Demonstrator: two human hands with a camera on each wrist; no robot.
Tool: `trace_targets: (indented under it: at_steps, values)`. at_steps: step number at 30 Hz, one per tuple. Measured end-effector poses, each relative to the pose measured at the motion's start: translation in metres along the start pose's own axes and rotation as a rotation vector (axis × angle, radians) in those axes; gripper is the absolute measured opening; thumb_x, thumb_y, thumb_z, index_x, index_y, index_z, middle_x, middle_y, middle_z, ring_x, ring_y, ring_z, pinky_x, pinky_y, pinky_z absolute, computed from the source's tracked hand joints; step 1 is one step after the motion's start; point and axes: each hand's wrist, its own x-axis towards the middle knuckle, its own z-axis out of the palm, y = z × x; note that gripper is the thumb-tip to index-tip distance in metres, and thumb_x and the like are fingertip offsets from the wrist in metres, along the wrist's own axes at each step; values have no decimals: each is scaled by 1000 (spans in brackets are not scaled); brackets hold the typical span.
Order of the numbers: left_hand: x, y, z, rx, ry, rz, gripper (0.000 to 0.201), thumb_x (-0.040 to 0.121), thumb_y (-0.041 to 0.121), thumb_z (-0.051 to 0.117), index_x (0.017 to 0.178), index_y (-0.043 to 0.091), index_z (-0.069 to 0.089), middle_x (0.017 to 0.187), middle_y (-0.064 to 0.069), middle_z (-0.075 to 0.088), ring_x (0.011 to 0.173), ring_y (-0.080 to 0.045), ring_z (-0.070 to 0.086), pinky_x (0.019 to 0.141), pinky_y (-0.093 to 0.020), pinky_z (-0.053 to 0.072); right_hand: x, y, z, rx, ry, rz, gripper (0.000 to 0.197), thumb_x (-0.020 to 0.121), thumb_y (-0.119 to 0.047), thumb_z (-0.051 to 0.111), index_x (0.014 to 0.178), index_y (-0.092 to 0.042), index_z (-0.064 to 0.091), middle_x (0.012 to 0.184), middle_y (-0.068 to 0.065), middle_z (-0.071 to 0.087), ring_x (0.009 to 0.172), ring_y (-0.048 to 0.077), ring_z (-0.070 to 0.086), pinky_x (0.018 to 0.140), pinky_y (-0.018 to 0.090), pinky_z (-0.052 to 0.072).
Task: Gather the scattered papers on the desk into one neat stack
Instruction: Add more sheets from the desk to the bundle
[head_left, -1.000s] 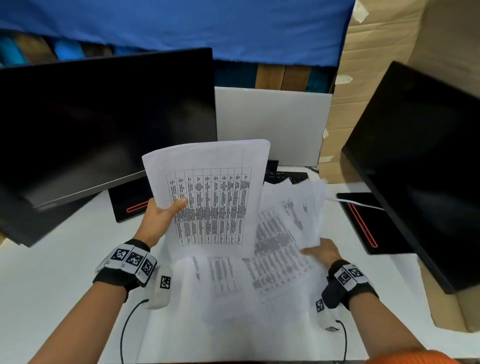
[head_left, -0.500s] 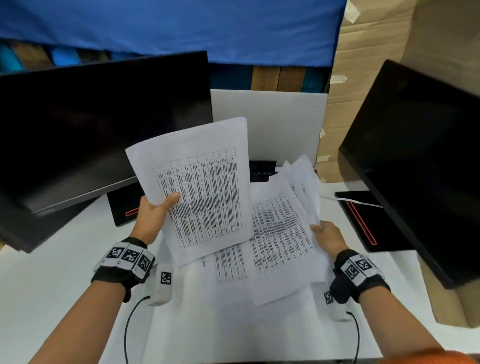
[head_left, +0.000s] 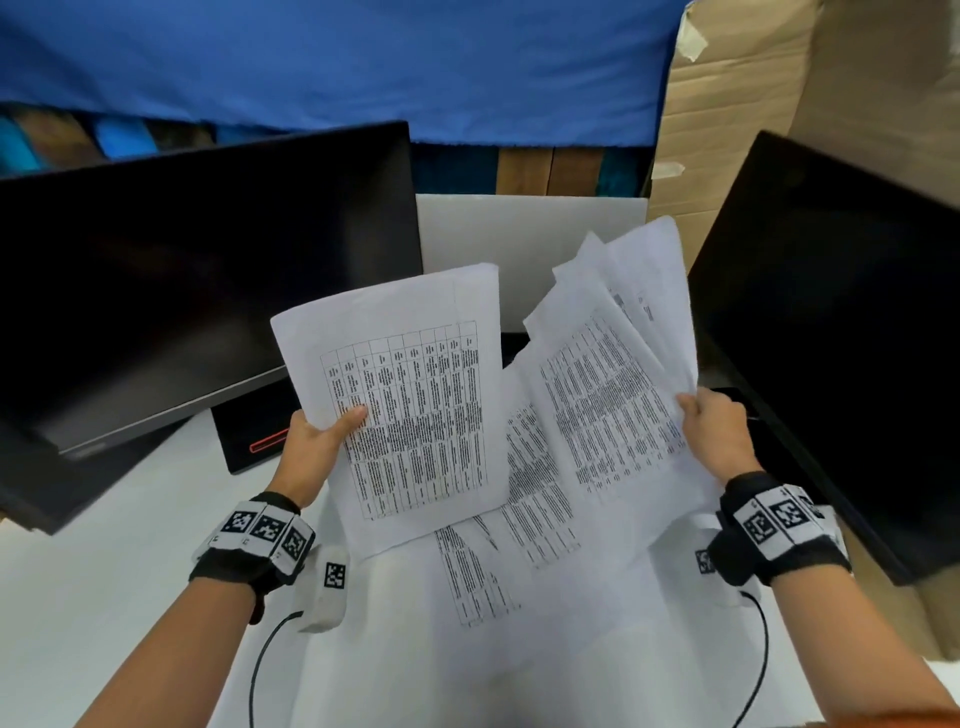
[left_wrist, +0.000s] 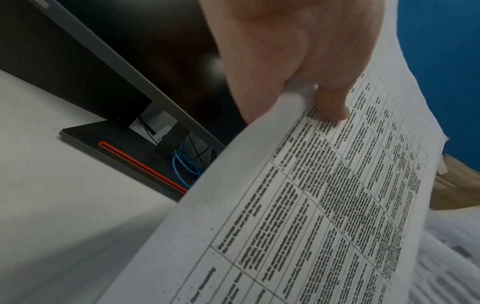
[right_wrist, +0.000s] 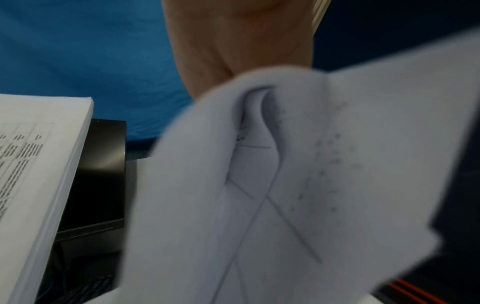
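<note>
My left hand (head_left: 324, 439) grips the left edge of a squared bundle of printed sheets (head_left: 410, 410) held tilted above the desk; in the left wrist view the thumb (left_wrist: 331, 102) presses on the bundle's top page (left_wrist: 311, 205). My right hand (head_left: 711, 431) grips the right edge of a loose, fanned bunch of papers (head_left: 613, 384), raised and splayed. In the right wrist view that bunch (right_wrist: 298, 185) is blurred and curled under my hand (right_wrist: 241, 47). More printed pages (head_left: 498, 561) lie flat on the white desk (head_left: 104, 597) between my arms.
A dark monitor (head_left: 197, 270) stands at the left on a black base with a red stripe (head_left: 260, 441). Another dark monitor (head_left: 841, 322) stands at the right. A white panel (head_left: 519, 234) is behind the papers, cardboard (head_left: 727, 104) at the back right.
My right hand has lifted its loose bunch of papers up off the desk and to the right. The left hand's bundle has stayed raised, shifting slightly.
</note>
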Motion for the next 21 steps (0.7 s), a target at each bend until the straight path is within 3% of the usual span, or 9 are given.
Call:
trace_targets:
  at_steps: [5,9,11,12,14,15,16,19,21]
  values:
    - [5,-3,-5,23,-7,-16,30,85,12,58,114,20,54,79,18,71,76,12,65,68,-11,53,1,-16,-29,97,282,-46,35,98,-14,37,100,15,55,104,40,59,100,49,55,86,41,43]
    - [6,-1,-5,40,-24,-13,35,86,11,57,119,20,50,90,19,65,76,13,64,63,-4,48,6,-33,-64,240,516,-78,38,97,-19,41,101,18,53,105,41,58,99,48,57,86,45,43]
    - [7,2,-4,46,-26,-21,38,86,11,56,123,15,50,102,8,62,87,1,63,74,-10,47,10,-43,-80,378,587,-140,41,95,-22,42,103,17,52,107,36,60,101,37,60,86,36,45]
    - [8,3,-4,44,-26,-27,39,87,11,56,125,11,49,108,3,60,95,-7,61,82,-18,47,10,-49,-85,476,595,-181,42,94,-23,43,108,16,53,111,30,61,102,24,62,88,27,45]
    - [12,5,-1,39,-37,-29,42,86,12,56,128,7,48,116,-3,58,105,-17,57,91,-30,44,11,-59,-88,639,556,-244,42,92,-21,44,117,11,52,116,15,58,90,-14,58,86,8,42]
    - [14,5,0,37,-48,-30,43,86,12,56,128,7,48,117,-3,58,106,-18,57,93,-32,43,12,-65,-84,670,508,-247,40,91,-17,44,120,10,51,119,10,56,85,-23,54,84,1,40]
    - [16,7,3,36,-60,-29,43,86,13,57,128,8,48,116,-3,59,105,-17,59,94,-32,45,10,-70,-75,690,445,-225,38,91,-12,45,122,9,50,123,8,55,90,-21,54,83,-4,37]
    - [21,10,11,31,-90,-44,37,85,16,58,122,11,54,104,5,65,91,-2,65,83,-22,52,-5,-81,-28,721,220,-145,35,93,-6,45,126,5,49,129,5,52,115,6,47,82,-7,35]
    - [24,12,17,2,-121,-52,35,84,15,59,118,11,56,104,5,66,92,-2,66,81,-22,54,-19,-82,9,752,15,-41,33,95,-11,44,123,3,51,120,3,54,114,13,49,78,2,41]
